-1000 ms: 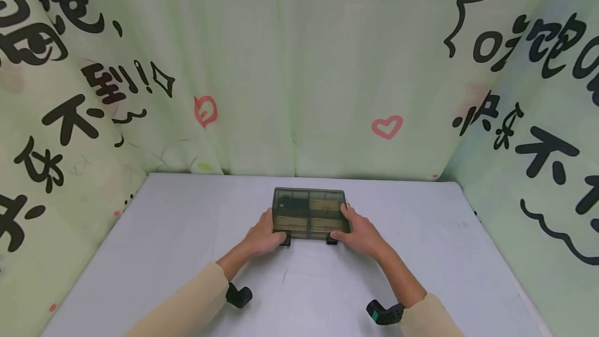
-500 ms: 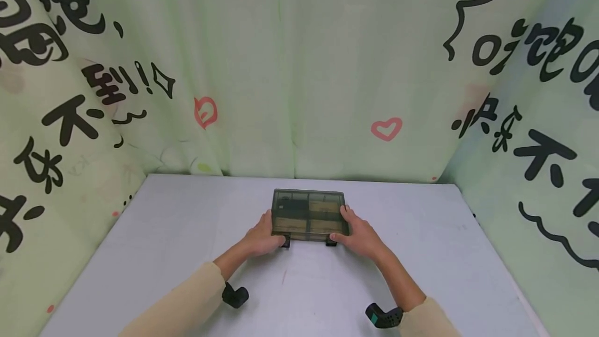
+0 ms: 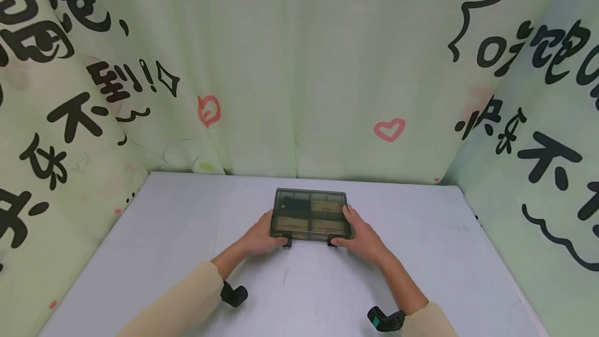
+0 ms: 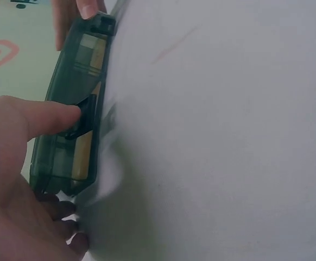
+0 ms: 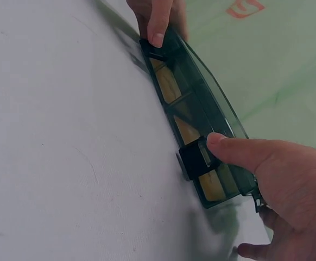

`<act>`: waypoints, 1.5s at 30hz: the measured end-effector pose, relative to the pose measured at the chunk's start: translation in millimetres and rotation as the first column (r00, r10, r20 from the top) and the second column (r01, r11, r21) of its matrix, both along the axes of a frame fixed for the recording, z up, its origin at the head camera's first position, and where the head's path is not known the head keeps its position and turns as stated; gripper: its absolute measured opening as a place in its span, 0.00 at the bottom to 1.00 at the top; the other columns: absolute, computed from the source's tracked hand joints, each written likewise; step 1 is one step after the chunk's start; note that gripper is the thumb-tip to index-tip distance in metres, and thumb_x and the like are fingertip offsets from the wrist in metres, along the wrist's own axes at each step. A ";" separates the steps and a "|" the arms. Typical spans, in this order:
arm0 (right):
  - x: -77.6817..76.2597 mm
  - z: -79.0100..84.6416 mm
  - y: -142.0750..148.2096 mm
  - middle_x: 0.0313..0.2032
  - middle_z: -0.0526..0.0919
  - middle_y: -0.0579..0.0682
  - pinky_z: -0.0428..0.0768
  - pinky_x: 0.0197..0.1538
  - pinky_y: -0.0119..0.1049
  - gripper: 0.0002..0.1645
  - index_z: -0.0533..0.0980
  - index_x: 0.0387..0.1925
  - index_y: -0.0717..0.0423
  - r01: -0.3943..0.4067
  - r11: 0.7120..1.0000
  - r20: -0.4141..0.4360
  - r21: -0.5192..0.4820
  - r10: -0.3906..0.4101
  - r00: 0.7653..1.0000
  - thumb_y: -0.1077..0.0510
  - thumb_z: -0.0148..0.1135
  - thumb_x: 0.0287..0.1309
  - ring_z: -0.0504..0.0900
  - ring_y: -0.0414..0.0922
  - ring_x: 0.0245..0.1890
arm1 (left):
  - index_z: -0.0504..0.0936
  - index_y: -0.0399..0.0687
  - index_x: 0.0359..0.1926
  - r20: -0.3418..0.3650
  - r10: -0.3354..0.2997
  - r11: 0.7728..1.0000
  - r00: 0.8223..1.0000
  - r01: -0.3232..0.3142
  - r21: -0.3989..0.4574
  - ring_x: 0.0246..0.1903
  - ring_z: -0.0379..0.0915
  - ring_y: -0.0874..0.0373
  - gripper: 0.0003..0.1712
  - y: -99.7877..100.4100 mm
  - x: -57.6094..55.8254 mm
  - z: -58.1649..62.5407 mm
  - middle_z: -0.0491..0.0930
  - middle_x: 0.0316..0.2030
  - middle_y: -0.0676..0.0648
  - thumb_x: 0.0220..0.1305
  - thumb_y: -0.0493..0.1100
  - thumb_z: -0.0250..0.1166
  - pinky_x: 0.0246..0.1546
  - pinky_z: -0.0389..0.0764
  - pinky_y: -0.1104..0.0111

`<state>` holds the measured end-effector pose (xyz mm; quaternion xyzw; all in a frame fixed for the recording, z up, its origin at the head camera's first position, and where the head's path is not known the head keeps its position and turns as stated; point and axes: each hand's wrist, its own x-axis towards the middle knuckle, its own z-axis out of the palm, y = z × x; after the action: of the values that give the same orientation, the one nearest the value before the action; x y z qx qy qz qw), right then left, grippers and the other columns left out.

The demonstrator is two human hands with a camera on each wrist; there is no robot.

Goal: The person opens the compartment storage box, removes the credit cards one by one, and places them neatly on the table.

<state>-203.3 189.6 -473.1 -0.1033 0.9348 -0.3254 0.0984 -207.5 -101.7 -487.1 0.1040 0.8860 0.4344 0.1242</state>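
A dark see-through plastic storage box (image 3: 311, 212) with dividers lies near the middle of the table, its lid closed. Tan pieces and one darker piece show inside; their kind is unclear. My left hand (image 3: 258, 234) grips the left end. Its thumb touches the left latch (image 4: 84, 117), while the other fingers are partly hidden around that end. At the opposite end, my right hand (image 3: 366, 238) holds the box, thumb against the black right latch (image 5: 195, 159). Both latches stick out from the front face. How far either one is unfastened, I cannot tell.
A white-covered table (image 3: 187, 212) bears the box. Printed curtains (image 3: 252, 66) with black writing and red hearts enclose the back and both sides. A black wrist device (image 3: 234, 294) hangs at the left sleeve, another device (image 3: 386, 320) at the right.
The box's front edge and both thumbs have shifted slightly lower in the head view. Both hands keep their hold on the ends. The head view itself has drifted a little.
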 end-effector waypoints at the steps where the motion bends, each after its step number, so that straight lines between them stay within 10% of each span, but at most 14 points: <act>1: 0.1 -1.3 0.4 0.76 0.43 0.60 0.59 0.67 0.61 0.60 0.45 0.76 0.58 0.002 1.000 -0.002 -0.005 -0.002 1.000 0.44 0.70 0.54 0.49 0.62 0.74 | 0.53 0.39 0.72 -0.001 -0.005 1.000 1.000 0.005 -0.001 0.66 0.61 0.42 0.49 0.3 0.7 -1.0 0.64 0.66 0.37 0.56 0.46 0.69 0.64 0.63 0.45; 45: -1.7 3.1 4.6 0.75 0.52 0.59 0.61 0.68 0.57 0.56 0.52 0.75 0.56 0.024 0.996 -0.052 -0.091 -0.028 0.998 0.43 0.71 0.52 0.54 0.60 0.73 | 0.52 0.44 0.75 0.034 0.067 0.997 0.997 -0.069 0.033 0.70 0.56 0.40 0.48 -3.7 -2.0 4.5 0.64 0.69 0.39 0.61 0.50 0.67 0.66 0.60 0.45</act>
<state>-205.0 194.3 -470.0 -0.1042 0.9227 -0.3655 0.0644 -209.4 -105.4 -482.6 0.0688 0.8794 0.4550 0.1220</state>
